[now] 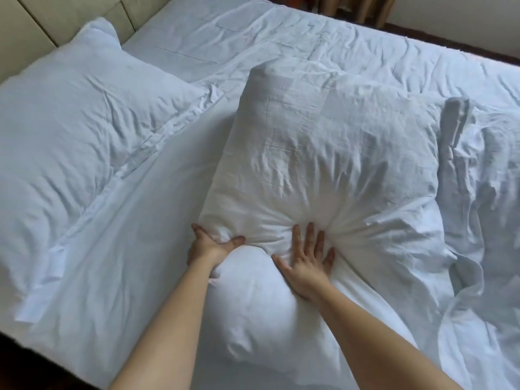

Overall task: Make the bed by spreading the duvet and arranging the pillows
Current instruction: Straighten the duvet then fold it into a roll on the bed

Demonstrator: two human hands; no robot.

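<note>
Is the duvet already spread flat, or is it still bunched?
Still bunched: the duvet lies crumpled in folds at the right, beside the pillow under both hands.

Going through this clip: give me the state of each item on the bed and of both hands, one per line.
Left hand: gripping the near pillow's left edge, fingers curled in.
Right hand: flat, fingers spread, pressing the near pillow.
Near pillow: mid-bed, creased, dented under the hands.
Far pillow: lying flat by the headboard, wrinkled.
Duvet: bunched at right, not yet spread.
Sheet: exposed, mostly smooth.
</note>
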